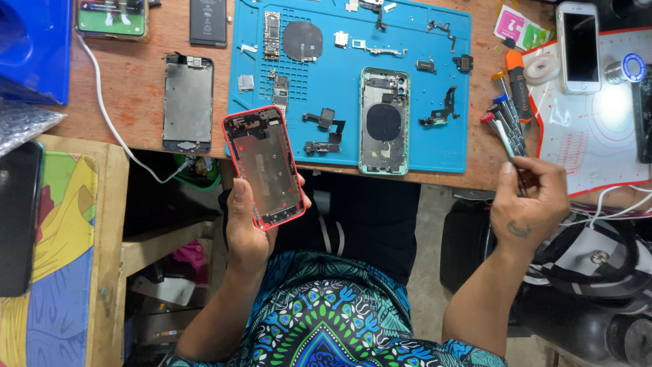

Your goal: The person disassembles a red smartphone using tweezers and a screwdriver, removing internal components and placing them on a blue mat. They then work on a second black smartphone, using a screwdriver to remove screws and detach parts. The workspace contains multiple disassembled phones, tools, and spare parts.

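At the far left a dark phone (pixel 19 217) lies on a painted side table (pixel 68 272), well apart from the work. On the wooden bench (pixel 136 95) a grey screen plate (pixel 188 103) lies flat just left of the blue mat (pixel 448 146), presumably set aside to keep it off the small parts. Your left hand (pixel 248 224) grasps the red phone shell (pixel 264 166) from below, lifted off the bench edge and tilted open-side up toward you, which suits inspection of its interior. On the mat, a green shell (pixel 384 120) lies open-side up among loose parts, with a round coil (pixel 302 39) and a board (pixel 272 34) spread out farther back, kept apart so none is lost. Your right hand (pixel 530 200) is closed around a thin tool (pixel 509 146), its tip up near the clustered screwdrivers (pixel 506 112). A white phone (pixel 578 46) rests on the white mat (pixel 598 129) at right.
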{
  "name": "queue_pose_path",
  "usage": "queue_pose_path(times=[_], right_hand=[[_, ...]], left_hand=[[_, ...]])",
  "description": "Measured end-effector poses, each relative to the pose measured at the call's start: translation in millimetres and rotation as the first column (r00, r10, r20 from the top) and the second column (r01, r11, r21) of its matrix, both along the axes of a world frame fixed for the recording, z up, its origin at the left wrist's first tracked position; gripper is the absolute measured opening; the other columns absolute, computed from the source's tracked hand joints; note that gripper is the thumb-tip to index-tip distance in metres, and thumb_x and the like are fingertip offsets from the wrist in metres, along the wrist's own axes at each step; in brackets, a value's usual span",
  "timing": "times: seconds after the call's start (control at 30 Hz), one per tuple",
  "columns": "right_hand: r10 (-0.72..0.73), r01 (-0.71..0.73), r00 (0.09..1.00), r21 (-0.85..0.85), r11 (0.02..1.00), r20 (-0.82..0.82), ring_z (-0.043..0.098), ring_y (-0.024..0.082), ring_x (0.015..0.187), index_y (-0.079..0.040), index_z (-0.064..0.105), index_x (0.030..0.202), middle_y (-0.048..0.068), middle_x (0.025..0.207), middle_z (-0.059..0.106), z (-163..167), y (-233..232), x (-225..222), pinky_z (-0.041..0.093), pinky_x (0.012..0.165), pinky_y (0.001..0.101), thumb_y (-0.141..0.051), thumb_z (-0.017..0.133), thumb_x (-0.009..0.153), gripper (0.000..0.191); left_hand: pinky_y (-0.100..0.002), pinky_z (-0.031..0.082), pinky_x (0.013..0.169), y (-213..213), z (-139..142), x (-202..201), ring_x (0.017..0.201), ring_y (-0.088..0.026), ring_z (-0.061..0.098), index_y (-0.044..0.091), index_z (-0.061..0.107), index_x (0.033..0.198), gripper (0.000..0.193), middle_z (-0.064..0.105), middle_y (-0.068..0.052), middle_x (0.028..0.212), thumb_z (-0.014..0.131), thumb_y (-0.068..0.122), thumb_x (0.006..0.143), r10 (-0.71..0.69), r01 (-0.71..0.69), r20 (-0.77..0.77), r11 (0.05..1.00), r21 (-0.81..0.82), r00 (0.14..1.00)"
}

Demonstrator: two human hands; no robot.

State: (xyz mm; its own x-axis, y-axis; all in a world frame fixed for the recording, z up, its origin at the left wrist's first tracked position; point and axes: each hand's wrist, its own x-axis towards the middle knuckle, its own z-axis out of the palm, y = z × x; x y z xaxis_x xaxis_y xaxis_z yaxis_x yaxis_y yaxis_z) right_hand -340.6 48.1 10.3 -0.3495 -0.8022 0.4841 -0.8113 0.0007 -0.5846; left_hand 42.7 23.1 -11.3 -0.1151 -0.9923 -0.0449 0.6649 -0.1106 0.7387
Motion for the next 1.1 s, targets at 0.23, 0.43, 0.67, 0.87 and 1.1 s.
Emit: queue_pose_path(times=[0.23,0.43,0.67,0.87,1.1], right_hand=[[0.008,0.003,0.993,0.091,0.996,-0.121,0.066,0.017,0.082,0.002,0.074,0.107,0.012,0.109,0.065,-5,-18,14,0.054,0.074,0.0295,0.004,0.075,0.101,0.007],[-0.012,0.02,0.997,0.095,0.995,-0.077,0.065,0.018,0.08,0.002,0.074,0.107,0.012,0.108,0.065,-4,-20,14,0.054,0.072,0.0297,0.001,0.075,0.103,0.004],[-0.034,0.043,0.993,0.079,0.996,-0.109,0.066,0.017,0.086,0.002,0.073,0.11,0.01,0.106,0.065,-8,-18,19,0.054,0.079,0.03,0.003,0.074,0.1,0.01],[-0.055,0.062,0.995,0.076,0.995,-0.088,0.064,0.016,0.085,0.001,0.072,0.11,0.009,0.11,0.064,-11,-17,20,0.054,0.078,0.0293,0.0,0.076,0.1,0.01],[-0.057,0.065,0.993,0.078,0.995,-0.1,0.065,0.016,0.086,0.001,0.073,0.111,0.009,0.107,0.064,-14,-17,22,0.055,0.079,0.0288,0.0,0.076,0.101,0.01]], left_hand=[[-0.042,0.059,0.084,1,2,0,0.093,-0.03,0.07,-0.006,0.05,0.142,0.064,0.066,-0.023,0.116,0.035,0.05,0.113,0.005,-0.005,0.002,1.0,-0.011,1.0],[-0.042,0.059,0.084,1,1,-5,0.092,-0.03,0.071,-0.007,0.049,0.141,0.064,0.066,-0.024,0.115,0.035,0.049,0.112,-0.016,0.016,-0.013,1.0,0.013,1.0],[-0.042,0.061,0.082,0,2,-5,0.09,-0.03,0.072,-0.006,0.051,0.135,0.061,0.067,-0.021,0.112,0.032,0.048,0.112,-0.023,0.023,0.057,1.0,0.003,0.998],[-0.04,0.061,0.086,1,0,-3,0.093,-0.028,0.073,-0.006,0.053,0.133,0.062,0.068,-0.02,0.111,0.029,0.047,0.113,-0.026,0.024,0.061,0.999,0.023,0.998],[-0.038,0.061,0.086,1,9,1,0.096,-0.025,0.072,-0.007,0.051,0.139,0.062,0.066,-0.02,0.123,0.028,0.045,0.112,-0.066,0.066,0.066,0.998,0.011,0.996]])
